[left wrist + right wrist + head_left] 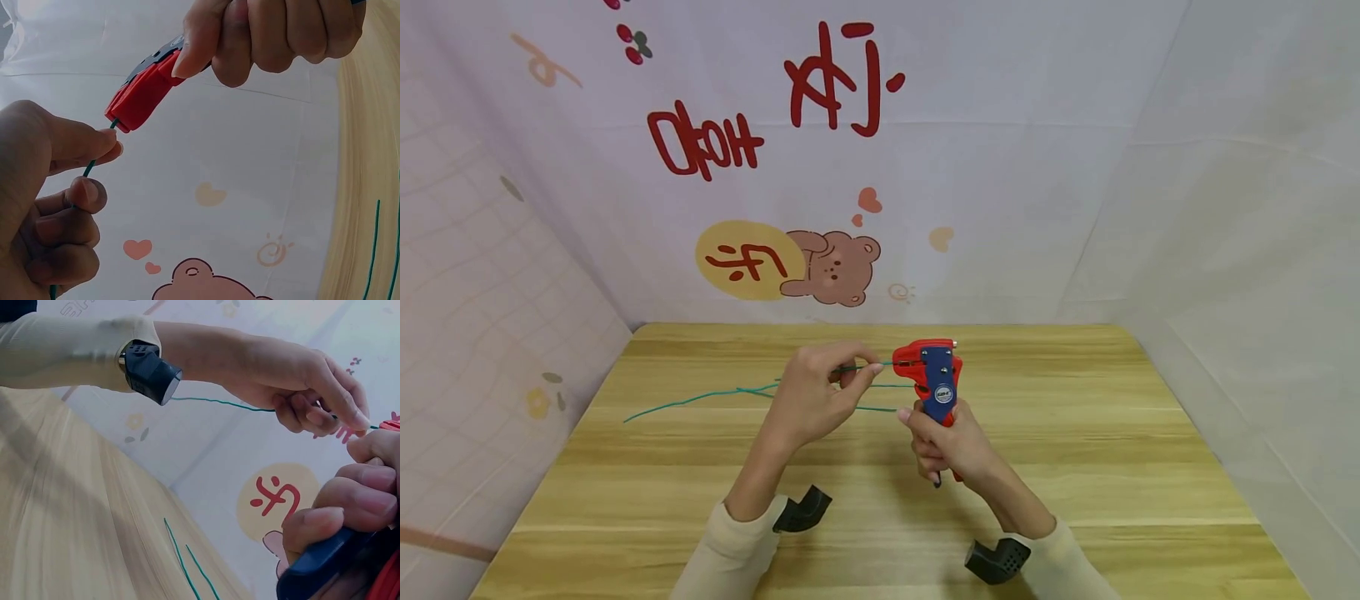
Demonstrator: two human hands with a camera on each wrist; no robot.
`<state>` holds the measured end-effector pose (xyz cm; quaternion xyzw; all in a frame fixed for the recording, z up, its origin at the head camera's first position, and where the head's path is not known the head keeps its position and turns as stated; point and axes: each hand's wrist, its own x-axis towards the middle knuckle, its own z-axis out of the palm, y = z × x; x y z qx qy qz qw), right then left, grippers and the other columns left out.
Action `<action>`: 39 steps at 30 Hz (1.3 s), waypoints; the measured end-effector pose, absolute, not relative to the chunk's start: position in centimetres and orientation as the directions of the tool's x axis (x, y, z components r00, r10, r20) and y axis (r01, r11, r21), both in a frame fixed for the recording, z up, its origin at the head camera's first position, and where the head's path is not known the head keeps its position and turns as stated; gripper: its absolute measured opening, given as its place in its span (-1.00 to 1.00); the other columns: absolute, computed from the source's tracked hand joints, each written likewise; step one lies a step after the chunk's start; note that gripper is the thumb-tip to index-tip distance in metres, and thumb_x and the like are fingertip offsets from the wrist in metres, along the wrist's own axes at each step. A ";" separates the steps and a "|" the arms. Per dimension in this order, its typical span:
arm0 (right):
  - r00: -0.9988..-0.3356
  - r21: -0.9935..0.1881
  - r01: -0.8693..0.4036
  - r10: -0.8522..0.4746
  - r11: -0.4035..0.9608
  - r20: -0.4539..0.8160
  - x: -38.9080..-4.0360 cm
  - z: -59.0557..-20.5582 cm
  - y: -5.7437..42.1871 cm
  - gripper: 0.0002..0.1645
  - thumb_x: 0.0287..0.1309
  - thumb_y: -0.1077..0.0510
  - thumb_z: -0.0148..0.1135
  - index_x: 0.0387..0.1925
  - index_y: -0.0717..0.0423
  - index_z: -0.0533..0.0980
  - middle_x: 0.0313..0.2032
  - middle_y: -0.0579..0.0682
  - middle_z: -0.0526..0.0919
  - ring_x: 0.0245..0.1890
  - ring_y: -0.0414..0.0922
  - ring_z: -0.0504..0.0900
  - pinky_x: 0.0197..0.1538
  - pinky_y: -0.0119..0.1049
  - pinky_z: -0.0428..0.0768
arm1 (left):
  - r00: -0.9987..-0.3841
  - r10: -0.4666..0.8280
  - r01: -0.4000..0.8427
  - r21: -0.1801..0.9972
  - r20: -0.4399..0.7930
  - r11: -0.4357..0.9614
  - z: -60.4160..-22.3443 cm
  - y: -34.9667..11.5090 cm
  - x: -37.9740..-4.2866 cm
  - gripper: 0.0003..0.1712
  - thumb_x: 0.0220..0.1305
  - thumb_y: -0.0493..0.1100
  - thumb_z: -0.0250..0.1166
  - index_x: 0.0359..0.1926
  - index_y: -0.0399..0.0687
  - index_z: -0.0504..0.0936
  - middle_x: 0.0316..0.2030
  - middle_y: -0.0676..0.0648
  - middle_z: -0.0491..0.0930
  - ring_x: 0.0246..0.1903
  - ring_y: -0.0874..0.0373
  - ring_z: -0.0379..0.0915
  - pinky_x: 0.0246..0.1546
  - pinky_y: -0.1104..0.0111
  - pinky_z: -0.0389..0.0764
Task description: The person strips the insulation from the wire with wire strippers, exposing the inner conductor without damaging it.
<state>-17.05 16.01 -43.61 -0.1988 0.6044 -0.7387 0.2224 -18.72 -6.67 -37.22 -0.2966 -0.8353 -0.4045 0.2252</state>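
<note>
My right hand (953, 446) grips the handles of a red and blue wire stripper (940, 379), held upright with its red nose toward the left. My left hand (820, 392) pinches a green wire (89, 167) between thumb and forefinger, just short of the stripper's nose. The wire's front end meets the red jaws; how far in it reaches is hidden. Its tail passes through the curled lower fingers and trails off behind the hand, as the right wrist view shows. In the left wrist view, the stripper's red head (144, 94) points at the left fingertips.
More green wires (876, 409) lie on the wooden table (1075, 467) under and beyond the hands. White cloth walls (1000, 150) with printed pictures enclose the table at the back and both sides. Each sleeve cuff carries a black wrist camera (998, 561).
</note>
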 end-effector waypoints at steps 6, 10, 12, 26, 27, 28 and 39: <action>-0.819 -0.984 0.073 -0.574 -0.160 0.032 -17.2 -43.6 16.1 -0.62 0.49 0.11 0.15 -0.46 0.13 0.28 -0.74 -0.14 0.26 -0.81 -0.15 0.24 -0.65 -0.32 0.50 | -0.727 0.319 0.675 0.547 0.608 0.495 -37.2 -6.8 -18.8 -0.94 0.32 -0.22 0.39 -0.27 0.05 0.77 -0.65 0.14 0.38 -0.62 0.32 0.25 -0.55 0.45 0.29; -0.822 -0.987 0.059 -0.568 -0.149 0.037 -17.2 -43.4 16.2 -0.65 0.48 0.12 0.16 -0.43 0.14 0.30 -0.72 -0.13 0.29 -0.79 -0.17 0.29 -0.64 -0.29 0.53 | -0.727 0.323 0.676 0.548 0.606 0.493 -37.2 -6.8 -18.9 -0.95 0.33 -0.21 0.40 -0.26 0.05 0.78 -0.65 0.14 0.37 -0.63 0.32 0.24 -0.55 0.45 0.28; -0.822 -0.988 0.056 -0.568 -0.146 0.038 -17.2 -43.4 16.2 -0.65 0.47 0.12 0.17 -0.42 0.15 0.29 -0.71 -0.13 0.30 -0.78 -0.17 0.29 -0.63 -0.29 0.53 | -0.727 0.323 0.676 0.551 0.606 0.489 -37.2 -6.9 -18.9 -0.95 0.33 -0.20 0.40 -0.26 0.05 0.78 -0.66 0.14 0.37 -0.63 0.32 0.23 -0.55 0.45 0.28; -0.822 -0.990 0.052 -0.568 -0.128 0.030 -17.2 -43.1 16.3 -0.65 0.46 0.14 0.17 -0.42 0.17 0.29 -0.70 -0.10 0.35 -0.76 -0.17 0.37 -0.60 -0.26 0.56 | -0.725 0.341 0.681 0.546 0.599 0.488 -37.0 -7.2 -19.1 -0.95 0.32 -0.20 0.40 -0.26 0.04 0.79 -0.67 0.14 0.38 -0.65 0.32 0.23 -0.57 0.46 0.25; -0.823 -0.991 0.050 -0.567 -0.124 0.030 -17.2 -43.1 16.3 -0.65 0.46 0.13 0.18 -0.42 0.18 0.30 -0.69 -0.10 0.36 -0.76 -0.17 0.37 -0.60 -0.26 0.56 | -0.723 0.341 0.683 0.548 0.601 0.483 -37.0 -7.2 -19.1 -0.95 0.32 -0.20 0.40 -0.26 0.03 0.79 -0.67 0.14 0.38 -0.65 0.32 0.22 -0.58 0.46 0.25; -0.824 -0.992 0.047 -0.565 -0.120 0.030 -17.2 -43.1 16.4 -0.65 0.46 0.13 0.18 -0.41 0.18 0.30 -0.69 -0.09 0.37 -0.76 -0.17 0.38 -0.60 -0.25 0.57 | -0.721 0.341 0.686 0.549 0.603 0.478 -37.0 -7.3 -19.1 -0.95 0.32 -0.20 0.40 -0.27 0.03 0.79 -0.67 0.13 0.38 -0.65 0.33 0.22 -0.58 0.46 0.25; -0.830 -0.995 0.020 -0.556 -0.095 0.037 -17.2 -43.3 16.3 -0.60 0.45 0.12 0.19 -0.44 0.28 0.31 -0.70 -0.09 0.43 -0.77 -0.16 0.45 -0.60 -0.19 0.59 | -0.719 0.328 0.692 0.592 0.613 0.413 -37.1 -7.6 -19.2 -0.88 0.30 -0.25 0.42 -0.36 0.08 0.76 -0.66 0.13 0.41 -0.70 0.34 0.15 -0.63 0.48 0.22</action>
